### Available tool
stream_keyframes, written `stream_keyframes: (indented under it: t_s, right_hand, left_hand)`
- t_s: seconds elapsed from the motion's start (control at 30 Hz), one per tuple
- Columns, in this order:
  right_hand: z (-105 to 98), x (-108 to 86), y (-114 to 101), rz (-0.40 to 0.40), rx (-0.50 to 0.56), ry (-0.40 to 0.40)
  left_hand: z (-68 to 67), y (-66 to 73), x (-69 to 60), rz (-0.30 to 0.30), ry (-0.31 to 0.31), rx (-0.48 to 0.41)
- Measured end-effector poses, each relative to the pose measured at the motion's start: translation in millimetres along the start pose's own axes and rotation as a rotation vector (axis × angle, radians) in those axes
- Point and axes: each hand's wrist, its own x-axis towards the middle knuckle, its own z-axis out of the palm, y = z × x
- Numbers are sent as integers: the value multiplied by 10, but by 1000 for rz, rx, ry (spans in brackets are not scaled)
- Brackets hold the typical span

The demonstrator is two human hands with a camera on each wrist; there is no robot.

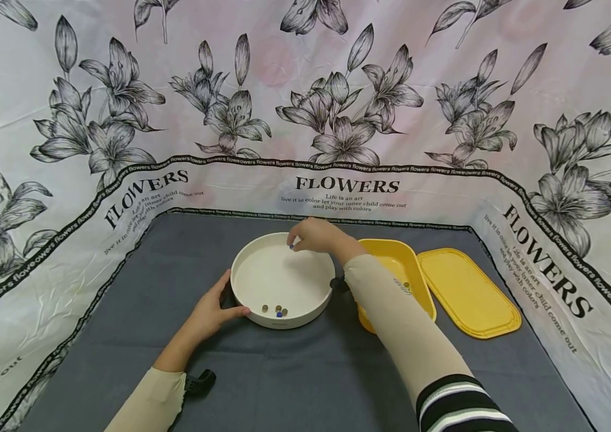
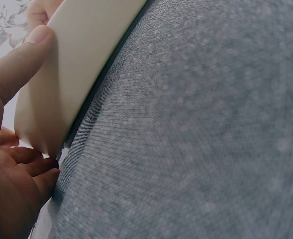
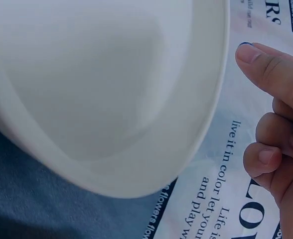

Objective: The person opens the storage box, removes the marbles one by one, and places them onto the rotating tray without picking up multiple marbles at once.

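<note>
A round white dish (image 1: 284,276) with a low wall stands on the grey cloth. In its near part lie several small brownish beads (image 1: 264,308) and a blue bead (image 1: 279,314). My left hand (image 1: 209,312) holds the dish at its left side, the thumb on the near wall and the fingers round the far side. Above the far rim, my right hand (image 1: 313,235) pinches a small blue bead (image 1: 291,246) between thumb and forefinger. Only a sliver of that bead shows in the right wrist view, past the thumb (image 3: 266,67).
Right of the dish stands a yellow container (image 1: 392,247), partly hidden by the right sleeve, with a brownish bead (image 1: 406,285) visible inside. Its flat yellow lid (image 1: 470,294) lies beside it. A flower-printed sheet (image 1: 349,192) borders the grey cloth (image 1: 284,378).
</note>
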Motion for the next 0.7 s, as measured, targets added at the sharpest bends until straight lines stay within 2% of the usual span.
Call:
stream_keyframes:
  t_s: [0.17, 0.4, 0.7]
  right_hand:
    - [33, 17, -30, -2, 33, -13]
    - [28, -10, 8, 16, 15, -19]
    - [-190, -289, 29, 4, -84, 27]
  left_hand:
    - [1, 5, -1, 0, 0, 1]
    - [7, 11, -6, 3, -5, -2]
    - [4, 6, -5, 5, 4, -1]
